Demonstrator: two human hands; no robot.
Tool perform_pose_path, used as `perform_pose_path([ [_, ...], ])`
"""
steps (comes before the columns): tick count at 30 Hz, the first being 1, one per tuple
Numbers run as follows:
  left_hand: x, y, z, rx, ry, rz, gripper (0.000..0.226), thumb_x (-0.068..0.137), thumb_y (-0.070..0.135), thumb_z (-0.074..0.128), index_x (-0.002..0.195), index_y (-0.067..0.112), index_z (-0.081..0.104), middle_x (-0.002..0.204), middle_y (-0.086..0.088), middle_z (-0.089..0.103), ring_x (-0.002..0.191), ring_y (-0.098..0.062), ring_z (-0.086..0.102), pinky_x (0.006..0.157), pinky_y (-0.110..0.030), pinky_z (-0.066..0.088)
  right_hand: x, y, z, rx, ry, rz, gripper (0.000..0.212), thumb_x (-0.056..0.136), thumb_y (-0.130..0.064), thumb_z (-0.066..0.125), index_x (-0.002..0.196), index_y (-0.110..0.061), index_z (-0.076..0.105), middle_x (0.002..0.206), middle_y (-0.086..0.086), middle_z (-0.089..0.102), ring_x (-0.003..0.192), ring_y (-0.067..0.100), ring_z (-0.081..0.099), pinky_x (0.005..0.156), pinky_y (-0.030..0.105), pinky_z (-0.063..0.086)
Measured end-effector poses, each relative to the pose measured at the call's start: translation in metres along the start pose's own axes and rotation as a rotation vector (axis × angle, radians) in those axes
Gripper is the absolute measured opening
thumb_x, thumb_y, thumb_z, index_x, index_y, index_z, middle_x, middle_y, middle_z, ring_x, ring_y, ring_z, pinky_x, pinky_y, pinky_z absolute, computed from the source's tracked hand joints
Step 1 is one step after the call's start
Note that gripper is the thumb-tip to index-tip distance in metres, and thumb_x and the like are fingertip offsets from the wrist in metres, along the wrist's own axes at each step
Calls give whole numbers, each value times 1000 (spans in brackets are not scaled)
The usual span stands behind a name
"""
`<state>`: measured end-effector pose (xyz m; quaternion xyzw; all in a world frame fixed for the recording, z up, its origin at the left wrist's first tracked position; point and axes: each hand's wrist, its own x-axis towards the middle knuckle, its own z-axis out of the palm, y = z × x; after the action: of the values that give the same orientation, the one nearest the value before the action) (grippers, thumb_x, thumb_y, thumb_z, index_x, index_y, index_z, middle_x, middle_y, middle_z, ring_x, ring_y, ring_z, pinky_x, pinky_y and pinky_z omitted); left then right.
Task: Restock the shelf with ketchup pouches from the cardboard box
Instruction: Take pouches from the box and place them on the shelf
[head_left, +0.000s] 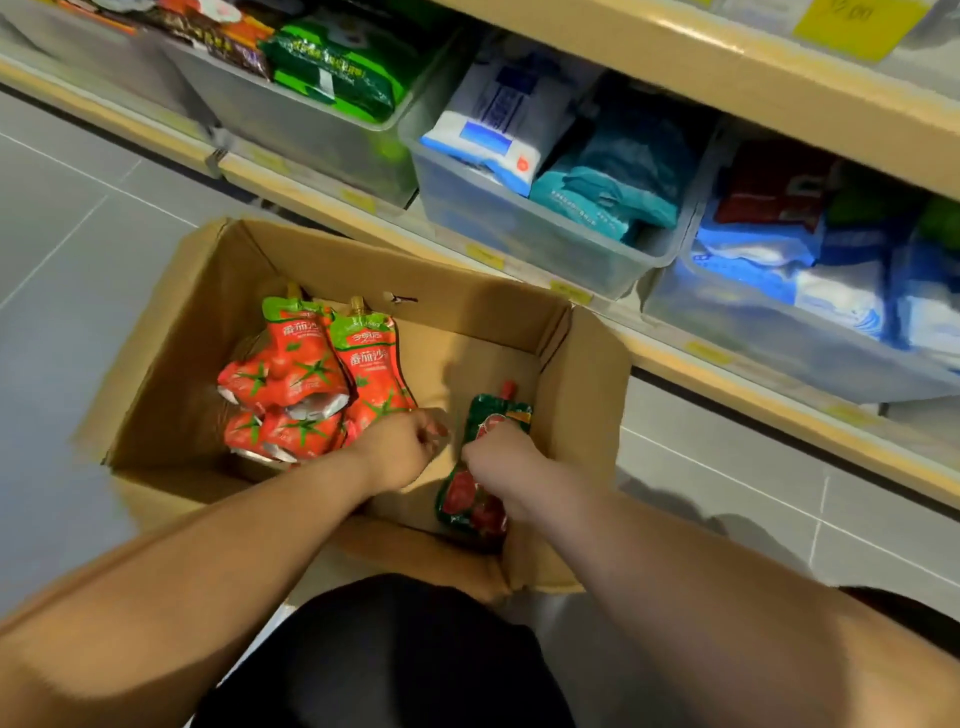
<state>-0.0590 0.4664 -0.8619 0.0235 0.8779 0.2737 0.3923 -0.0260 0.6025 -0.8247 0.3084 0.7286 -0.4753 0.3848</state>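
Note:
An open cardboard box (467, 317) stands on the floor below the shelf. In its left half lie several red ketchup pouches (301, 379) with green tops and tomato pictures. A darker green-and-red pouch (480, 499) with a red cap lies along the box's right wall. My right hand (501, 457) rests on the middle of this dark pouch with fingers closed around it. My left hand (410, 441) is inside the box beside the red pouches, its fingers curled; whether it touches a pouch is hidden.
The low shelf (727, 384) runs diagonally behind the box, with yellow price tags on its edge. Clear plastic bins (545, 244) on it hold green, white, teal and blue packets. Grey tiled floor (78, 249) lies on the left. My dark-clothed knee (395, 660) is below the box.

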Motion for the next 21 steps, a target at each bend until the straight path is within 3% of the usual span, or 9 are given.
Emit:
perform_pose_path([
  [2, 10, -10, 9, -173, -67, -54, 29, 93, 4, 51, 120, -1, 57, 84, -14, 63, 64, -6, 64, 56, -14, 47, 11, 6, 8, 69, -26, 96, 34, 91, -11, 46, 122, 1, 52, 120, 25, 60, 69, 23, 62, 49, 24, 44],
  [4, 19, -18, 18, -231, -83, -120, 29, 92, 5, 51, 120, 0, 59, 76, -10, 60, 53, -5, 57, 45, -13, 40, 18, 12, 14, 162, -25, 195, 34, 92, -11, 45, 124, 1, 51, 124, 24, 58, 101, 34, 63, 67, 31, 51],
  [7, 32, -27, 31, -213, -118, -132, 31, 92, 15, 54, 121, 8, 61, 111, -15, 65, 94, -24, 63, 70, -20, 46, 35, 19, 27, 283, 52, 300, 38, 93, -14, 47, 130, -4, 46, 127, 23, 55, 117, 39, 54, 96, 42, 46],
  [9, 38, -31, 34, -150, -152, -97, 32, 92, 20, 55, 122, 11, 61, 122, -11, 63, 110, -26, 60, 84, -23, 44, 44, 21, 35, 358, 100, 401, 44, 93, -23, 48, 134, -10, 40, 126, 17, 53, 116, 36, 50, 104, 45, 39],
  [13, 43, -36, 39, -166, -235, -107, 32, 94, 26, 52, 122, 15, 62, 120, -7, 64, 108, -23, 61, 87, -23, 44, 56, 25, 42, 340, 102, 409, 49, 90, -24, 52, 134, -10, 38, 126, 16, 52, 115, 34, 50, 104, 46, 39],
  [17, 47, -39, 41, -278, -291, -142, 35, 97, 19, 45, 130, 13, 54, 129, -10, 59, 116, -23, 56, 105, -38, 42, 62, 26, 42, 292, 86, 430, 50, 89, -25, 55, 134, -11, 38, 127, 14, 51, 116, 33, 49, 104, 46, 39],
  [19, 47, -41, 40, -366, -289, -191, 33, 98, 19, 44, 129, 13, 54, 127, -10, 59, 107, -21, 58, 99, -35, 45, 62, 27, 42, 267, 64, 429, 49, 89, -21, 56, 134, -10, 38, 128, 13, 50, 116, 31, 48, 102, 43, 39],
  [21, 46, -41, 36, -407, -280, -215, 32, 98, 23, 46, 126, 14, 56, 123, -9, 62, 92, -16, 58, 83, -27, 47, 62, 29, 40, 263, 29, 419, 49, 88, -14, 59, 132, -10, 39, 130, 11, 50, 113, 27, 48, 96, 40, 39],
])
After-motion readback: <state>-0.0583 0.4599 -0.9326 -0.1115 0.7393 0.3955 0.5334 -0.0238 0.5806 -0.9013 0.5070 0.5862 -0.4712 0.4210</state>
